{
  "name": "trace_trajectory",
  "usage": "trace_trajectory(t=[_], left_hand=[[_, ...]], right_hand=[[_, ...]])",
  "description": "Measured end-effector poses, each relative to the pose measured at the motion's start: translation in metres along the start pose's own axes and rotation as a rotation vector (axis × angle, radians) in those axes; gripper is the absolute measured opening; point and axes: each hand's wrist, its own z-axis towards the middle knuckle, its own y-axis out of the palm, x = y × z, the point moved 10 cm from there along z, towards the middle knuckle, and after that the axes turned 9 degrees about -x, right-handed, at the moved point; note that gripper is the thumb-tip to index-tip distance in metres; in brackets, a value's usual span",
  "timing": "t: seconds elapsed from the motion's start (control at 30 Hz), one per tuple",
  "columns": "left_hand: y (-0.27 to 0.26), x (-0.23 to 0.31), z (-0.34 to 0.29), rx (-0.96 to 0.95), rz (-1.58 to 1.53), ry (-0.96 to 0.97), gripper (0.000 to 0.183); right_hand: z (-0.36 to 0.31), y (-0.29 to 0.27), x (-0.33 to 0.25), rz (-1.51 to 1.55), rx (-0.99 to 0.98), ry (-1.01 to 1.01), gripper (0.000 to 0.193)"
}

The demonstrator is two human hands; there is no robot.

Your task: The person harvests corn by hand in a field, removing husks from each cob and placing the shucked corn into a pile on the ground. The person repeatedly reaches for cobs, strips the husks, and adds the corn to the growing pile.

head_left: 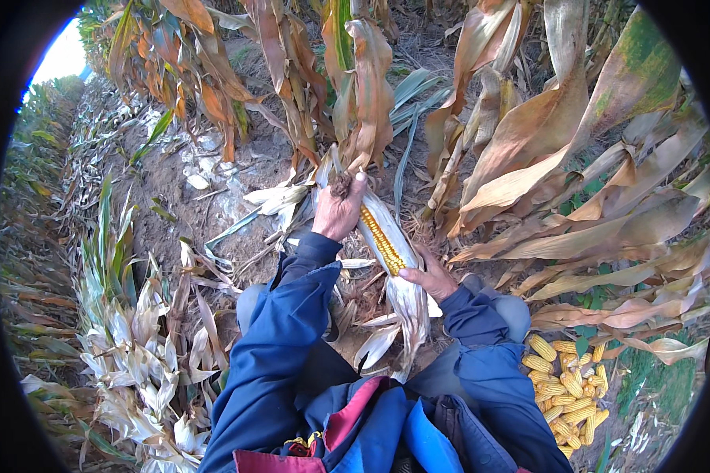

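A corn ear slants in front of me, with yellow kernels showing between pale husk leaves that are peeled open and hang toward my body. My left hand is closed at the far end of the ear, on husk with a tuft of brown silk sticking out above the fingers. At the near end my right hand grips the ear and its husk, the thumb lying against the kernels. The fingers beneath the ear are partly hidden.
Bare yellow corn ears lie in a pile at the lower right. Dry standing cornstalks rise ahead, and broad brown leaves crowd the right. Discarded husks are heaped at the left. My knees flank the work.
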Motion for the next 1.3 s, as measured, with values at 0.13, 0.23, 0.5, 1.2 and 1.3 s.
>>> trace_trajectory(t=[0.13,0.23,0.5,1.2,1.3], left_hand=[[-0.009,-0.004,-0.003,0.038,-0.018,-0.023,0.044],[-0.018,0.002,0.001,0.019,-0.021,0.022,0.042],[-0.013,-0.007,-0.007,-0.36,-0.118,-0.185,0.039],[0.11,-0.138,-0.048,-0.473,0.657,-0.072,0.031],[0.125,-0.134,-0.066,-0.587,0.832,-0.127,0.044]], right_hand=[[-0.012,-0.013,-0.001,-0.166,0.215,0.039,0.077],[-0.02,-0.019,-0.014,-0.142,0.331,-0.082,0.07],[-0.025,0.001,-0.006,0.148,0.128,-0.084,0.064],[-0.009,-0.004,-0.021,0.391,0.155,-0.291,0.081],[-0.012,0.0,-0.027,0.376,0.156,-0.329,0.081]])
